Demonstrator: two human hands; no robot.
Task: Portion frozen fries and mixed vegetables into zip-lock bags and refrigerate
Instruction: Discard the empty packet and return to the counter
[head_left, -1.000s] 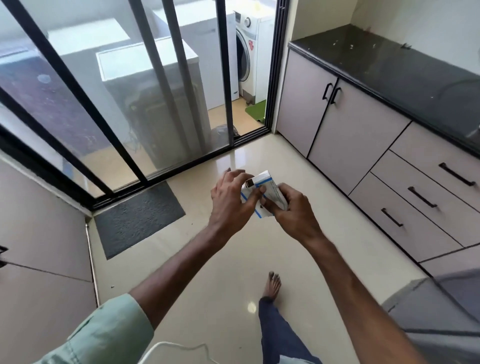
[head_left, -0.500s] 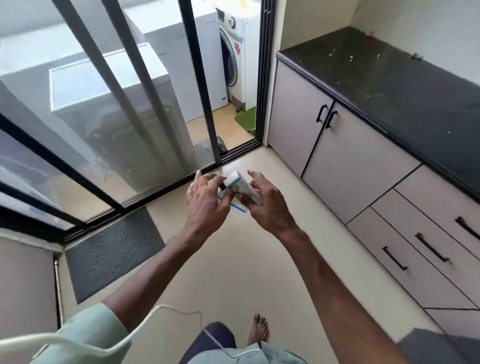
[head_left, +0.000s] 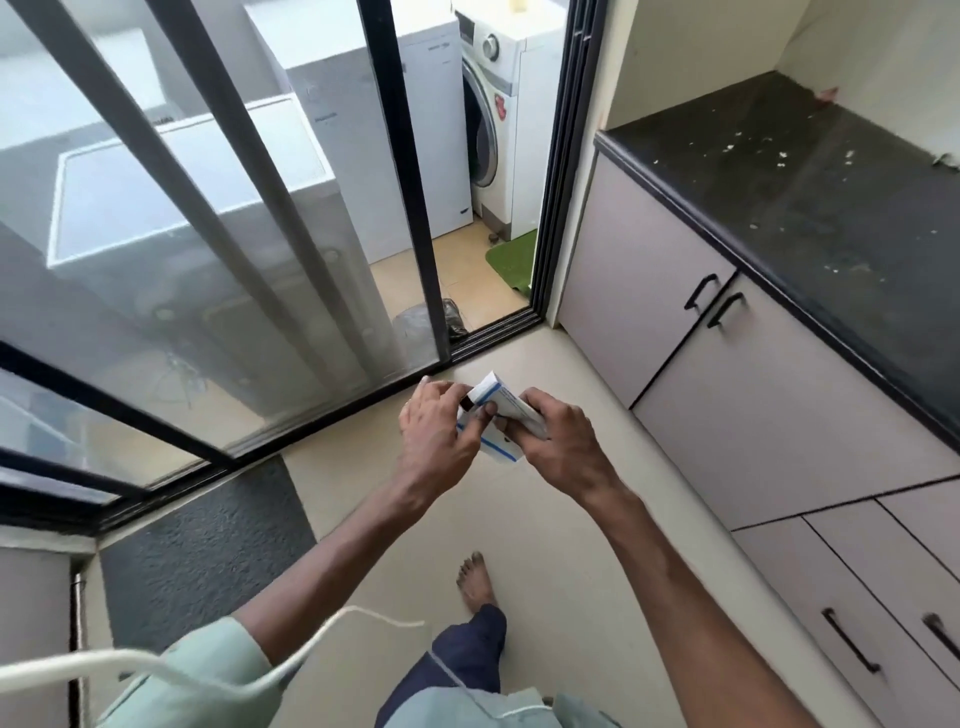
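Box: you hold a small white box (head_left: 506, 402) with blue stripes between both hands, in the air at mid-frame. It is above the floor (head_left: 545, 545) and just short of the door track.
Left hand: your left hand (head_left: 439, 449) pinches the box's left side, with the thumb pressed on the face and the fingers wrapped behind.
Right hand: your right hand (head_left: 563, 452) grips the box's right end, with its fingers curled round the box from below.
Box flap: the top end looks lifted like an open flap, though it is too small and blurred to be sure.
Door: the black-framed sliding glass door (head_left: 405, 182) runs along your left and ahead, with a gap open at its right end.
Through the door: a white washer (head_left: 498, 119) stands beyond the gap with a green mat (head_left: 514, 262) at its foot. A white chest-like appliance (head_left: 182, 176) sits behind the glass.
Mat: a dark mat (head_left: 208, 545) lies on the floor against the door track, to your left.
Counter: a black counter (head_left: 831, 197) with pale specks runs along your right. Below it are grey cabinets (head_left: 753, 405), with drawers (head_left: 857, 597) nearer you, all with black handles.
Your body: one bare foot (head_left: 475, 577) is planted on the floor below your hands. A pale green sleeve (head_left: 208, 675) shows at the lower left.
Cable: a white cable (head_left: 156, 670) loops across the bottom left, over the sleeve.
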